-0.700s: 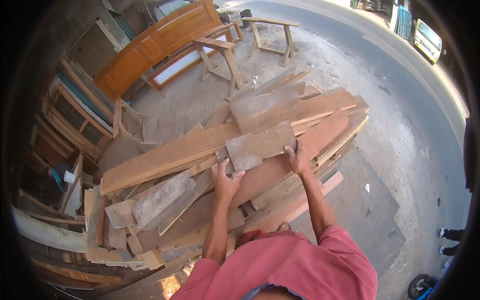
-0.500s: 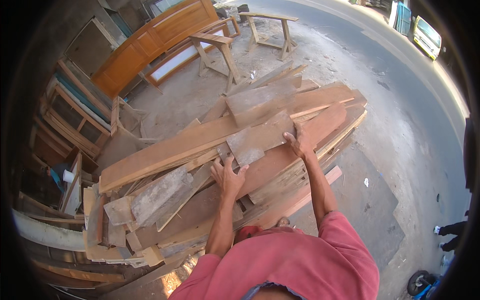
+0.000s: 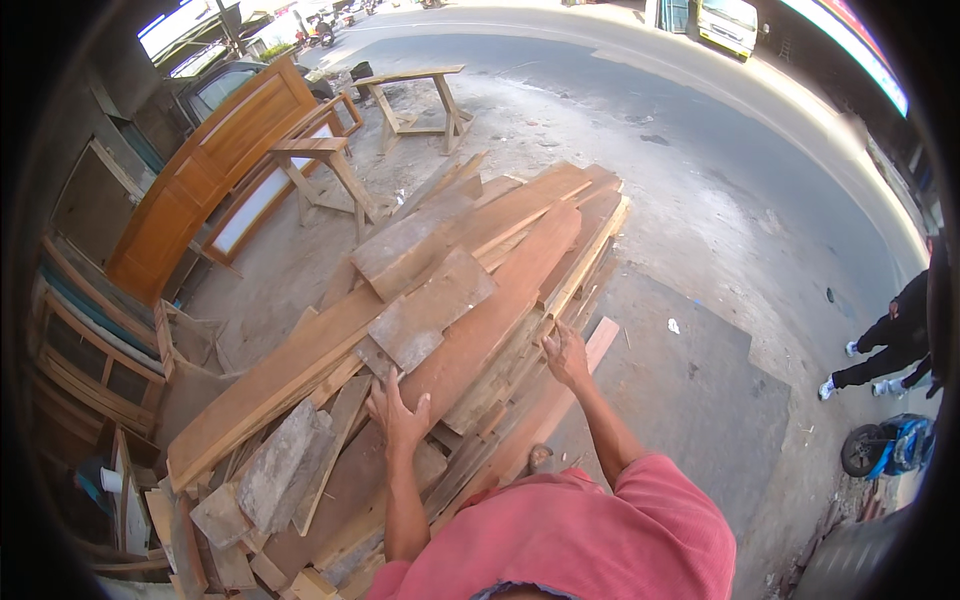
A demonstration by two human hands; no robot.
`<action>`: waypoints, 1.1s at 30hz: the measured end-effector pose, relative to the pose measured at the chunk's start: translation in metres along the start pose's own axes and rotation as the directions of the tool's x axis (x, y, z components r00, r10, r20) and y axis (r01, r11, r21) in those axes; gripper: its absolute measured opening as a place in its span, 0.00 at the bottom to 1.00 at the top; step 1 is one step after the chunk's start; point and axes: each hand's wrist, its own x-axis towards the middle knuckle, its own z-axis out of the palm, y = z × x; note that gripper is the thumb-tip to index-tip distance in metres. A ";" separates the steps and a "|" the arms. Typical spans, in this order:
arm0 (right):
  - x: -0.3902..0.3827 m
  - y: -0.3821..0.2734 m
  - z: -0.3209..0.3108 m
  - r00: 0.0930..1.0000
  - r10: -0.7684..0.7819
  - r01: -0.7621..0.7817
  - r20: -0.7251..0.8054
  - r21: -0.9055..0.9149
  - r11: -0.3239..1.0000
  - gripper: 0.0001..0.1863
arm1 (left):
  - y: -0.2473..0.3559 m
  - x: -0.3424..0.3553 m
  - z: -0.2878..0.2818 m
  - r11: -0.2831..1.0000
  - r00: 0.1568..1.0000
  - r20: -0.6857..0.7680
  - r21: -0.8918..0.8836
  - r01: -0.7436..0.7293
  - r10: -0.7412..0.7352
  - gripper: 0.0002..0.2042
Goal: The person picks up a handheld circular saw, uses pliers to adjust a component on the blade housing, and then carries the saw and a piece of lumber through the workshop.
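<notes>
Head | left hand (image 3: 402, 420): spread beside board (image 3: 374, 357) | right hand (image 3: 566, 358): half-curled at plank (image 3: 589, 262), grip unclear

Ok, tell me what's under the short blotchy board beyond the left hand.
Long planks and a small dark piece show past the blotchy board; what's directly beneath is covered.

A grey, dusty forecourt (image 3: 545, 130) meets a paved road (image 3: 700, 125) that bends along the upper right under bright daylight. A darker slab (image 3: 700, 410) covers part of the ground at right. At upper left, an orange-brown wooden panel (image 3: 210, 165) stands on edge beside a white-filled frame (image 3: 235, 225), near a drab grey wall (image 3: 120, 90). Two wooden trestles, one nearer (image 3: 312, 146) and one farther (image 3: 410, 75), stand close by. Bare wooden frames (image 3: 95, 340) crowd the shaded left side.
</notes>
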 end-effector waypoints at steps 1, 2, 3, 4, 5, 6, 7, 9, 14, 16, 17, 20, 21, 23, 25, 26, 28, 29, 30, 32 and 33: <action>-0.023 0.037 -0.003 1.000 0.008 -0.008 0.001 -0.033 0.999 0.24 | 0.001 -0.009 -0.002 0.998 0.999 -0.012 -0.043 -0.049 0.049 0.37; -0.048 0.064 -0.003 1.000 0.020 -0.020 0.001 -0.055 0.998 0.23 | -0.002 -0.016 -0.005 0.992 0.994 -0.027 -0.076 -0.104 0.102 0.35; -0.069 0.064 -0.008 0.970 0.184 -0.174 0.157 -0.077 0.982 0.21 | -0.012 -0.024 -0.013 0.978 0.984 -0.038 -0.115 -0.176 0.173 0.32; -0.090 0.064 -0.018 0.891 0.346 -0.321 0.293 -0.132 0.938 0.23 | -0.022 -0.035 -0.014 0.954 0.969 -0.048 -0.170 -0.249 0.244 0.30; -0.118 0.073 -0.015 0.887 0.372 -0.331 0.274 -0.187 0.925 0.21 | -0.029 -0.042 -0.018 0.918 0.944 -0.048 -0.219 -0.330 0.328 0.28; -0.144 0.084 -0.011 0.882 0.399 -0.339 0.251 -0.250 0.907 0.20 | -0.028 -0.050 -0.018 0.906 0.939 0.005 -0.266 -0.330 0.343 0.26; -0.168 0.098 -0.008 0.888 0.313 -0.208 0.337 -0.313 0.927 0.18 | -0.022 -0.063 -0.015 0.891 0.931 0.062 -0.318 -0.324 0.361 0.25; -0.221 0.127 0.008 0.835 0.169 0.061 0.523 -0.394 0.917 0.14 | -0.026 -0.086 -0.010 0.855 0.890 0.164 -0.396 -0.335 0.425 0.22; -0.340 0.132 0.031 0.751 0.454 -0.361 0.480 -0.277 0.891 0.21 | -0.052 -0.162 0.025 0.786 0.796 0.325 -0.553 -0.277 0.510 0.21; -0.359 0.113 0.038 0.699 0.448 -0.357 0.558 -0.270 0.894 0.22 | -0.064 -0.170 0.020 0.773 0.780 0.338 -0.573 -0.274 0.527 0.21; -0.370 0.098 0.038 0.687 0.483 -0.412 0.543 -0.256 0.874 0.23 | -0.069 -0.176 0.016 0.788 0.793 0.307 -0.528 -0.317 0.526 0.24; -0.425 0.085 0.032 0.616 0.533 -0.507 0.580 -0.227 0.832 0.23 | -0.082 -0.178 -0.016 0.791 0.821 0.201 -0.462 -0.402 0.535 0.28; -0.442 0.085 0.036 0.594 0.531 -0.522 0.605 -0.213 0.826 0.23 | -0.081 -0.171 -0.036 0.816 0.846 0.166 -0.410 -0.408 0.506 0.29; -0.462 0.097 0.037 0.596 0.542 -0.505 0.592 -0.249 0.827 0.22 | -0.082 -0.156 -0.061 0.840 0.875 0.042 -0.307 -0.447 0.482 0.31; -0.462 0.102 0.042 0.605 0.544 -0.476 0.581 -0.283 0.832 0.22 | -0.096 -0.139 -0.080 0.866 0.883 -0.074 -0.173 -0.470 0.464 0.33; -0.460 0.106 0.043 0.611 0.553 -0.467 0.566 -0.306 0.830 0.22 | -0.101 -0.132 -0.086 0.883 0.889 -0.109 -0.114 -0.455 0.444 0.35; -0.461 0.111 0.046 0.630 0.564 -0.471 0.534 -0.315 0.824 0.21 | -0.112 -0.127 -0.093 0.918 0.912 -0.112 -0.009 -0.397 0.394 0.37; -0.460 0.114 0.047 0.646 0.568 -0.483 0.509 -0.304 0.822 0.21 | -0.114 -0.127 -0.095 0.932 0.928 -0.086 0.033 -0.362 0.363 0.37; -0.453 0.111 0.047 0.666 0.565 -0.487 0.487 -0.290 0.824 0.21 | -0.118 -0.124 -0.096 0.943 0.942 -0.067 0.079 -0.322 0.328 0.38; -0.436 0.107 0.045 0.663 0.531 -0.446 0.528 -0.292 0.846 0.22 | -0.128 -0.124 -0.091 0.950 0.964 0.002 0.166 -0.264 0.267 0.39; -0.424 0.102 0.042 0.662 0.512 -0.419 0.547 -0.295 0.858 0.22 | -0.133 -0.124 -0.089 0.950 0.973 0.030 0.208 -0.231 0.230 0.40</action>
